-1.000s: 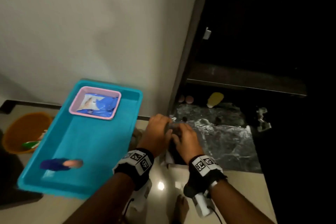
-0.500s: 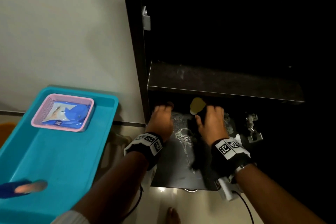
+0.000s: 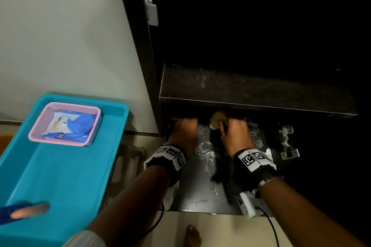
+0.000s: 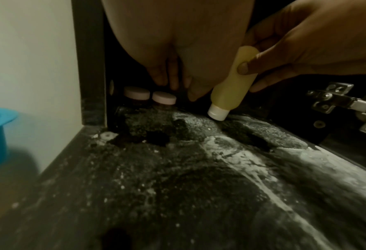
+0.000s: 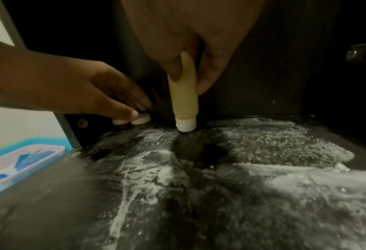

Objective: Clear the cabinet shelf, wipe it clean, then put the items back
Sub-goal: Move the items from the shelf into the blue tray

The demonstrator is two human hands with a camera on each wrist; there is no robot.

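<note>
A dark lower cabinet shelf (image 3: 196, 186) is smeared with white powder. A pale yellow tube (image 5: 184, 94) stands cap-down on it near the back, and my right hand (image 3: 234, 132) grips the tube between thumb and fingers. The left wrist view shows the same tube (image 4: 233, 84) tilted slightly. Two small jars with pink lids (image 4: 137, 93) (image 4: 164, 97) stand in the back left corner. My left hand (image 3: 183, 128) hovers over them with fairly straight fingers, its thumb tip (image 5: 132, 115) touching a lid (image 5: 142, 118). It holds nothing.
An upper shelf (image 3: 251, 88) overhangs the hands. A metal hinge (image 3: 287, 142) sits at the right. Left of the cabinet lies a teal tray (image 3: 60, 166) with a pink basket (image 3: 40, 126) holding a blue packet (image 3: 74, 124) and a blue-handled item (image 3: 20, 211). A bare foot (image 3: 192, 236) is below.
Both hands went from the shelf's front edge to its back. The right hand took hold of the yellow tube; the left reached the pink-lidded jars.
</note>
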